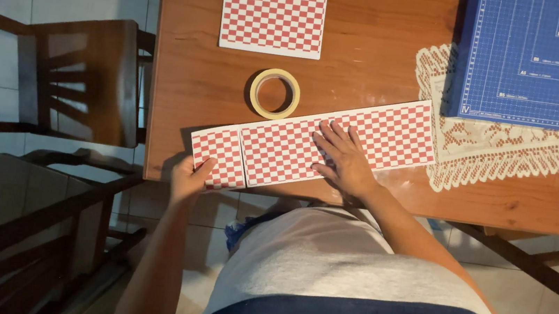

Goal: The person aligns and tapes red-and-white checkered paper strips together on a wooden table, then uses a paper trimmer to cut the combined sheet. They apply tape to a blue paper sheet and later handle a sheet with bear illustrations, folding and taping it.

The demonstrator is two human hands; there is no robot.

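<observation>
left hand (189, 176) — grip pinching small checkered sheet (218, 158); right hand (344, 159) — flat, fingers apart on long checkered strip (365, 140); tape ring (275, 94) near

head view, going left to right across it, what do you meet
wooden chairs → left hand → tape roll → right hand → lace mat → blue cutting mat
</observation>
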